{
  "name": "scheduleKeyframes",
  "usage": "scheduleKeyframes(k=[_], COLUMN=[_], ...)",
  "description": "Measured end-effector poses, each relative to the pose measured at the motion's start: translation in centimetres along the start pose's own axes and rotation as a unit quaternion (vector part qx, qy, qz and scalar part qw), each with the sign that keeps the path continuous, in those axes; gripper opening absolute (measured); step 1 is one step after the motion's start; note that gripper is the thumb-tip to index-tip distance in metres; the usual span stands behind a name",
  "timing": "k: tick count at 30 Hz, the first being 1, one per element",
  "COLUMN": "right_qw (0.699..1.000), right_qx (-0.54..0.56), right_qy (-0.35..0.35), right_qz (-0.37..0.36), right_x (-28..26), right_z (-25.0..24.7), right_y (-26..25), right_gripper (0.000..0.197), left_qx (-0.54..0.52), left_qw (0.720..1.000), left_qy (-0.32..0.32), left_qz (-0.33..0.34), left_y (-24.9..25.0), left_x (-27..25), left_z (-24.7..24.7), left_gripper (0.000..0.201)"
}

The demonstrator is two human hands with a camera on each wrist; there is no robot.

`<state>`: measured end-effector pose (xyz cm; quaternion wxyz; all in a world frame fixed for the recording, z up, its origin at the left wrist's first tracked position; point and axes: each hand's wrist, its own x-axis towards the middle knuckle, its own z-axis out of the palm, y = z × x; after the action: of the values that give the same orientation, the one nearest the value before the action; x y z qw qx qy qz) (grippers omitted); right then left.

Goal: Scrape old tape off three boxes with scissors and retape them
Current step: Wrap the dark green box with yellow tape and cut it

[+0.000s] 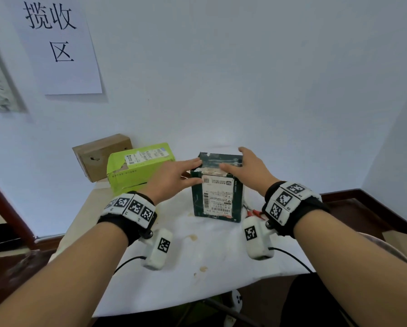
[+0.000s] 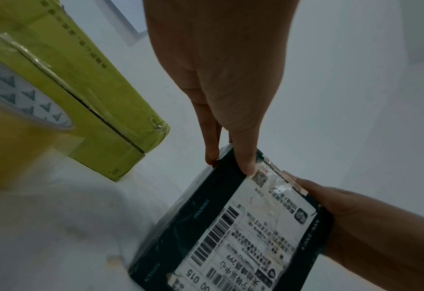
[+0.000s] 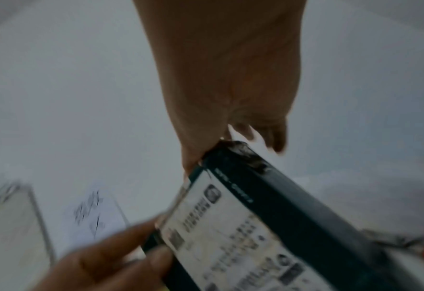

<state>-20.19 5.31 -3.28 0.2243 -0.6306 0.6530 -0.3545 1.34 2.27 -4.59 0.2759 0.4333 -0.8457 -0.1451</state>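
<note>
A dark green box (image 1: 217, 199) with a white shipping label stands upright at the middle of the table. Worn pale tape crosses its top front edge. My left hand (image 1: 195, 172) touches the box's upper left corner with straight fingers (image 2: 245, 163), thumb against the front face. My right hand (image 1: 242, 165) lies flat across the box's top, with its thumb along the taped front edge. A lime-green box (image 1: 139, 168) and a brown box (image 1: 101, 156) sit behind on the left. Red-handled scissors (image 1: 254, 212) lie right of the dark box. A tape roll (image 2: 19, 118) stands by the lime-green box.
The table carries a stained white cloth (image 1: 197, 267), and its front edge is close to me. White walls close in behind and to the right. A paper sign (image 1: 56, 43) hangs on the back wall. A dark wooden floor (image 1: 362, 213) shows on both sides.
</note>
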Motion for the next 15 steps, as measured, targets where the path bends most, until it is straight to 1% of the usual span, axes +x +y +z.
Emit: scheduleKeyframes(k=[1, 2, 4, 5, 7, 8, 9, 10, 12, 13, 14, 15], right_qw=[0.999, 0.998, 0.997, 0.997, 0.994, 0.99, 0.983, 0.977, 0.966, 0.964, 0.962, 0.96], right_qx=[0.023, 0.029, 0.033, 0.039, 0.078, 0.114, 0.155, 0.191, 0.241, 0.254, 0.261, 0.267], right_qy=[-0.008, -0.014, -0.013, -0.008, 0.0, 0.001, -0.001, -0.004, -0.009, -0.004, 0.007, 0.019], right_qz=[0.034, 0.053, 0.063, 0.068, 0.08, 0.088, 0.095, 0.097, 0.088, 0.081, 0.077, 0.077], right_x=[0.2, 0.3, 0.3, 0.2, 0.0, 0.0, -0.1, -0.1, -0.2, -0.3, -0.3, -0.3], right_z=[0.1, 0.1, 0.1, 0.1, 0.1, 0.1, 0.0, -0.1, -0.2, -0.1, -0.1, 0.0], right_y=[0.1, 0.2, 0.5, 0.5, 1.1, 1.5, 1.8, 2.2, 2.6, 2.7, 2.9, 3.0], right_gripper=[0.068, 0.072, 0.074, 0.079, 0.088, 0.088, 0.084, 0.076, 0.049, 0.037, 0.029, 0.026], left_qx=[-0.01, -0.017, -0.016, -0.025, -0.091, -0.133, -0.16, -0.166, -0.15, -0.146, -0.147, -0.148], left_qw=[1.0, 1.0, 0.999, 0.998, 0.993, 0.987, 0.982, 0.98, 0.98, 0.978, 0.976, 0.975], left_qy=[-0.005, -0.014, -0.033, -0.042, -0.055, -0.062, -0.069, -0.076, -0.104, -0.123, -0.139, -0.148], left_qz=[-0.005, -0.012, -0.023, -0.026, -0.043, -0.06, -0.074, -0.082, -0.081, -0.08, -0.079, -0.078], left_y=[0.1, 0.1, 0.1, 0.1, 0.2, 0.3, 0.5, 0.7, 1.0, 1.3, 1.6, 2.0], left_x=[-0.1, -0.2, -0.3, -0.5, -0.8, -1.1, -1.3, -1.5, -1.7, -1.6, -1.5, -1.4], left_z=[0.0, 0.0, -0.1, -0.3, -0.8, -1.1, -1.3, -1.4, -1.2, -1.0, -0.8, -0.6], left_gripper=[0.051, 0.052, 0.053, 0.054, 0.058, 0.062, 0.071, 0.082, 0.101, 0.106, 0.108, 0.107])
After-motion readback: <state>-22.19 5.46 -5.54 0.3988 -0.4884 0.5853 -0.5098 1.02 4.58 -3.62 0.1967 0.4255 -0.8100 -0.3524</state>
